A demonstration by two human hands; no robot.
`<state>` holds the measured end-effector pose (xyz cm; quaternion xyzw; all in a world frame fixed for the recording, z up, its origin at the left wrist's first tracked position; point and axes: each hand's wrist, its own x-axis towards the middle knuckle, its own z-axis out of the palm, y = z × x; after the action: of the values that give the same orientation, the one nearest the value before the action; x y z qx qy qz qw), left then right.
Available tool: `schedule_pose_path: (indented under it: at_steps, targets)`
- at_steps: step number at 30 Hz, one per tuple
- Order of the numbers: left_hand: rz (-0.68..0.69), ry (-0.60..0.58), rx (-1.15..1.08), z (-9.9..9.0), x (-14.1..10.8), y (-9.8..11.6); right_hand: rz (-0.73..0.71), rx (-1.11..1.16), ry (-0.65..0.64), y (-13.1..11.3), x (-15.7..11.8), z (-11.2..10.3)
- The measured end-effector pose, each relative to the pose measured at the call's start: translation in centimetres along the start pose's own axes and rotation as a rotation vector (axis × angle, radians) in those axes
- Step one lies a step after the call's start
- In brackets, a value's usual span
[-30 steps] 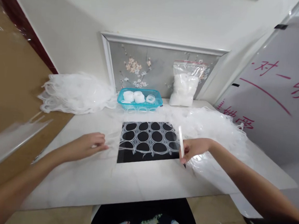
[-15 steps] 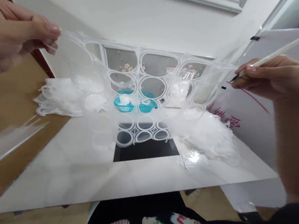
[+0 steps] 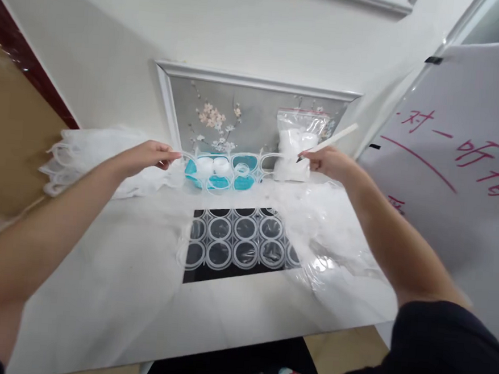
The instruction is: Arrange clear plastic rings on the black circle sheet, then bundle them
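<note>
A thin translucent plastic sheet with rows of white rings [image 3: 232, 241] hangs between my hands. Its lower rows lie over a black mat [image 3: 198, 277] on the white table. My left hand [image 3: 149, 154] pinches the sheet's upper left corner between thumb and fingers. The upper right end is gripped by my right hand [image 3: 330, 163], which also holds a slim white stick-like tool [image 3: 341, 135] with a dark tip; its exact kind I cannot make out. Through the upper rings shows a turquoise basket [image 3: 191, 177] with white items in it.
Piles of similar white ring sheets lie at the left [image 3: 89, 150] and at the right [image 3: 345, 216]. Against the wall stand a clear zip bag [image 3: 293, 144] of white pieces and a framed flower picture [image 3: 255, 110]. A whiteboard [image 3: 464, 225] with red writing borders the right side.
Both hands have moved forward, down and closer together, away from me. The ring sheet has come down with them, its lower rows now over the black mat.
</note>
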<state>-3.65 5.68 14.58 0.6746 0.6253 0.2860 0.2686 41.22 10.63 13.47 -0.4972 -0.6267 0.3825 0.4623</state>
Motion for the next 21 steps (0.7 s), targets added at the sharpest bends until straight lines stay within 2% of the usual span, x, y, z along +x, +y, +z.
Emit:
schedule_pose_path:
  at_steps: [3,4,7,8,10,12,15,18,21]
  targets:
    - [-0.083,0.039,0.054,3.2,1.1,-2.6,0.198,-0.161,-0.024,3.6,1.8,3.2]
    - [-0.094,0.054,0.09,4.3,0.7,-3.3,0.2,-0.226,0.007,4.7,1.7,4.4]
    - [-0.033,0.037,0.283,7.8,-2.5,-4.8,0.039,-0.285,0.054,7.3,-0.7,9.1]
    - [0.048,-0.027,0.383,8.8,-4.0,-5.3,-0.016,-0.248,-0.006,7.8,-2.2,11.1]
    - [0.219,-0.222,0.549,10.6,-7.2,-6.2,-0.04,-0.12,-0.251,8.5,-5.5,15.6]
    - [0.273,-0.374,0.635,11.9,-9.9,-7.2,-0.056,0.0,-0.463,8.5,-8.7,20.0]
    - [0.236,-0.414,0.675,12.9,-12.2,-8.6,-0.101,0.099,-0.535,8.3,-11.9,24.8]
    - [0.204,-0.405,0.674,13.2,-12.8,-9.3,-0.141,0.035,-0.462,8.2,-12.8,26.7]
    - [0.18,-0.407,0.65,13.4,-12.5,-9.4,-0.141,0.024,-0.455,8.6,-12.9,26.7]
